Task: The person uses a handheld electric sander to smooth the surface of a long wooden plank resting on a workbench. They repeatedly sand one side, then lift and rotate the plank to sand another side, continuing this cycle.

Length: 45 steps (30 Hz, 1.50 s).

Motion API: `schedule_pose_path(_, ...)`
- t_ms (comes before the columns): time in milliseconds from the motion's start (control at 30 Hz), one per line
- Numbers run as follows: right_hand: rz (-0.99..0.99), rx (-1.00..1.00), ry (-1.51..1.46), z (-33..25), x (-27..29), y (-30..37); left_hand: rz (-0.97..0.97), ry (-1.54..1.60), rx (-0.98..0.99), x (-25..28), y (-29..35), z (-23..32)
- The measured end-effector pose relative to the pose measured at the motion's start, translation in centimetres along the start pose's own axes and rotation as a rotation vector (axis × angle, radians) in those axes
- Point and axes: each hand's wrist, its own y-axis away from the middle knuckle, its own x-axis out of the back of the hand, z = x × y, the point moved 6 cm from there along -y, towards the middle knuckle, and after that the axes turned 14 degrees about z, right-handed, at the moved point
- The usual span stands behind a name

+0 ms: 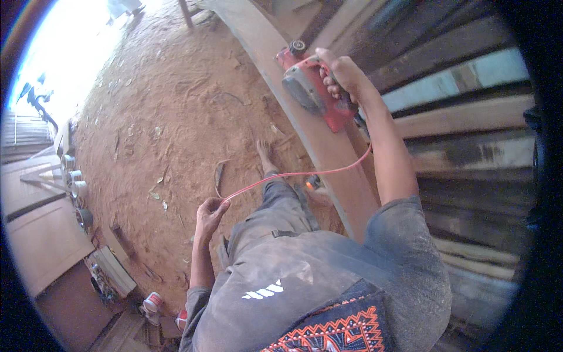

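Note:
My right hand is wrapped round the rear handle of a red and grey electric hand planer. The planer rests on a long wooden board, which runs from the top of the view down toward my right side. A black knob stands at the tool's far end. From its near end a thin red power cord sweeps left in a curve to my left hand, whose fingers pinch it well away from the board.
Stacked planks fill the right side beyond the board. Brown earth floor with scattered shavings spreads to the left. Wooden panels, several tins and a short wood block line the left edge. My bare foot is beside the board.

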Motion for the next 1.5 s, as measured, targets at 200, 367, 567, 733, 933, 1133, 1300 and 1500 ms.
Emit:
schedule_pose_path(200, 0.1, -0.053, -0.007, 10.8, 8.5, 16.1, -0.2, -0.078, -0.088, -3.8, 6.0, -2.3)
schedule_pose_path(367, 0.167, -0.075, -0.016, 19.2, 14.7, 30.0, -0.55, -0.168, -0.258, -10.5, 10.7, -1.8)
schedule_pose_path(567, 0.396, -0.2, -0.181, 28.6, 20.4, 44.4, -0.94, -0.001, -0.044, -24.2, 22.1, 2.6)
schedule_pose_path(733, 0.509, -0.281, -0.385, 35.5, 26.1, 50.0, -0.869, 0.469, 0.268, -35.2, 28.9, 4.5)
schedule_pose_path(933, 0.617, -0.26, -0.337, 39.9, 32.7, 49.8, -0.633, 0.758, 0.315, -36.5, 29.6, 3.8)
schedule_pose_path(1133, 0.658, -0.263, -0.339, 41.9, 35.1, 51.0, -0.373, 0.79, 0.43, -26.3, 29.3, -3.7)
schedule_pose_path(1300, 0.593, -0.204, -0.34, 41.5, 33.9, 50.3, -0.372, 0.985, 0.456, -20.7, 29.4, -6.7)
schedule_pose_path(1500, 0.453, -0.162, -0.336, 39.9, 31.2, 48.5, -0.392, 0.903, 0.384, -27.2, 30.2, -3.4)
